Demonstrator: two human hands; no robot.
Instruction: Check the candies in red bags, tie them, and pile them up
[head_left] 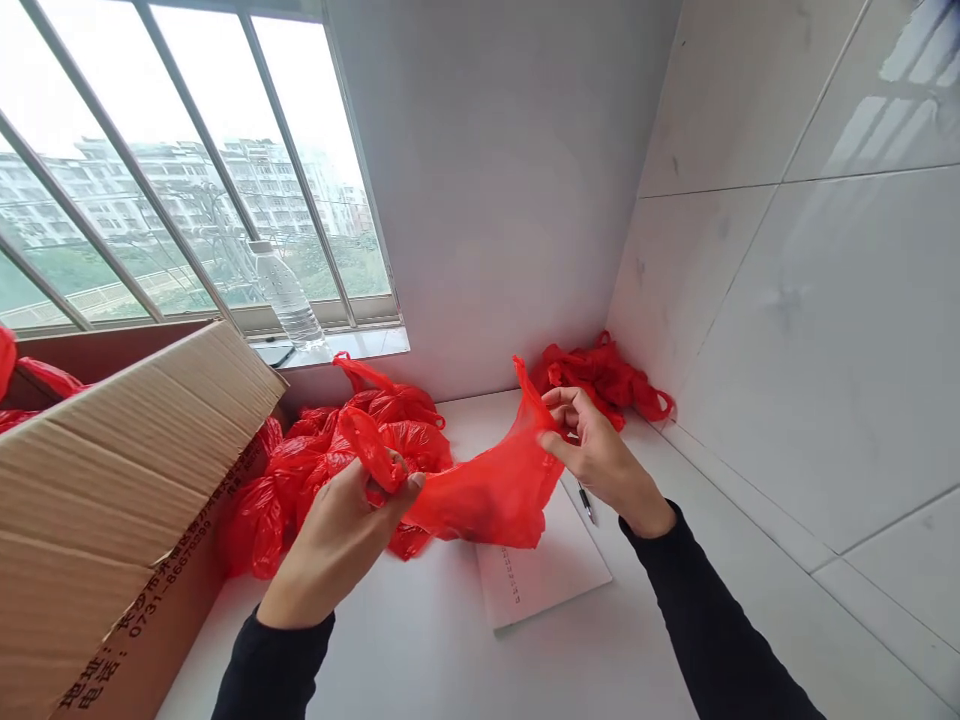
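Observation:
A red plastic bag (484,490) is stretched in the air between both hands above the white counter. My left hand (345,530) pinches one handle loop of the bag, fingers closed round it. My right hand (592,450) grips the other handle near the bag's top edge, fingers pinched. Behind my left hand a heap of crumpled red bags (315,460) lies against the cardboard box. A smaller bunch of red bags (604,378) sits in the far corner behind my right hand.
An open cardboard box (112,500) with printed text fills the left side, with red bags inside. A white sheet of paper (544,570) and a pen (586,503) lie on the counter (450,650). A clear water bottle (289,295) stands on the window sill. Tiled wall on the right.

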